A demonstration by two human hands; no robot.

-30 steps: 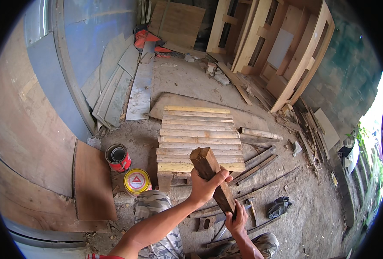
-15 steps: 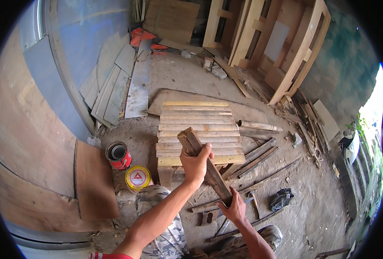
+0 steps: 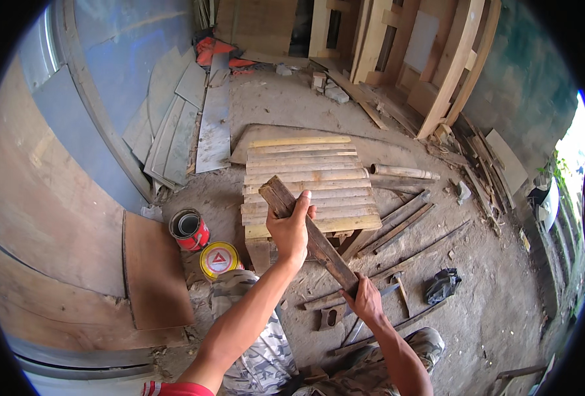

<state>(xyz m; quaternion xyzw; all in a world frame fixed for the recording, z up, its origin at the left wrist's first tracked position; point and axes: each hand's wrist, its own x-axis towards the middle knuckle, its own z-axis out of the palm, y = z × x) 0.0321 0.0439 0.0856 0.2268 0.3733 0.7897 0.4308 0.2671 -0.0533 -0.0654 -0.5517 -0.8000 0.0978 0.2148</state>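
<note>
Over the near edge of a low slatted wooden bench (image 3: 309, 177), as the head view shows it, a dark length of timber (image 3: 325, 249) hangs slantwise, its far end up to the left and its near end down to the right. The left hand (image 3: 288, 232) is wrapped around it below the far end, thumb laid along the upper side and fingers curled beneath. The right hand (image 3: 366, 298) pinches the near end between thumb and fingers (its fingertips are partly hidden, so how hard they press I cannot tell).

Beyond the right hand, on the dirt floor (image 3: 497, 310), lie a hammer (image 3: 402, 296), a handsaw (image 3: 333, 318) and a crumpled black plastic bag (image 3: 442, 286). Loose strips of wood (image 3: 404, 229) stretch out to the right of the bench, near a round pole (image 3: 404, 173). To its left stand an open red can (image 3: 197, 236) and, just beside it, a can with a yellow-rimmed lid (image 3: 220, 259). Camouflage trousers (image 3: 259, 350) cover the knees below the forearms.
</note>
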